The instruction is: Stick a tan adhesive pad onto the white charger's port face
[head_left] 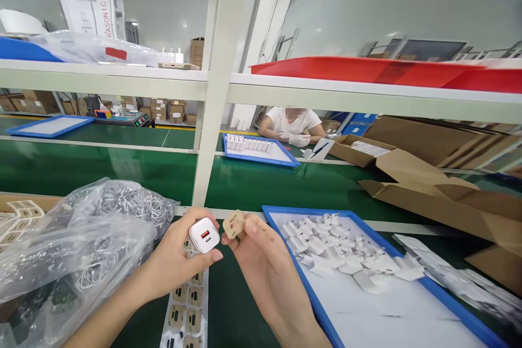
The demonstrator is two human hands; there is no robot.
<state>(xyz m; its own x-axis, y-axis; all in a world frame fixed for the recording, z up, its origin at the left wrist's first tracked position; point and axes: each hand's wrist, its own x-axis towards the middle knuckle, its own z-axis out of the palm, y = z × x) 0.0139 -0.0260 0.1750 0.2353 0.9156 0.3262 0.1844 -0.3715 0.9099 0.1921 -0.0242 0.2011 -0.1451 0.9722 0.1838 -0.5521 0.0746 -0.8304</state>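
Observation:
My left hand [175, 258] grips a white charger plug [204, 235], its port face with an orange USB socket turned toward me. Right beside it, my right hand [261, 261] pinches a small tan cardboard plug cover [234, 224] between thumb and fingers. The two pieces are close but apart. Under my hands lies a white backing strip [185, 310] with several tan covers on it. A blue-rimmed tray [285, 215] at the right carries a pile of white chargers [338, 247].
A clear plastic bag [77, 244] of wire rings lies at the left. Open cardboard boxes [428, 179] sit at the right. A white shelf post [210, 119] rises ahead. Across the green belt a seated person [291, 122] in white works by another blue tray [261, 152].

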